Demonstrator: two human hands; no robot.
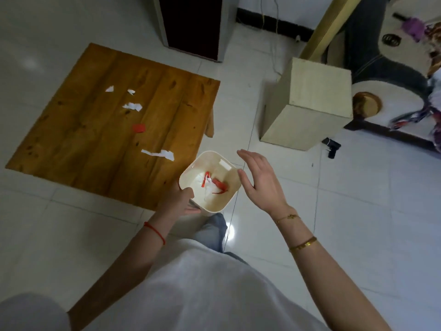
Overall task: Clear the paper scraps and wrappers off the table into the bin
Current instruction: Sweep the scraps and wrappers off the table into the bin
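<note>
A low wooden table [95, 139] carries several paper scraps: a long white strip [158, 154] near its right front corner, a red scrap [138, 128] in the middle, a white piece [132, 106] and two small white bits [109, 89] further back. A cream square bin [232, 187] sits at the table's front right corner, with red wrappers [220, 183] and white paper inside. My left hand [180, 201] grips the bin's near left rim. My right hand [260, 180] hovers just right of the bin, fingers spread, holding nothing.
A pale wooden box [310, 103] stands on the white tiled floor to the right of the table. A dark cabinet [193, 25] is behind the table. A sofa with a patterned cover [393, 68] fills the far right. My leg [212, 230] is below the bin.
</note>
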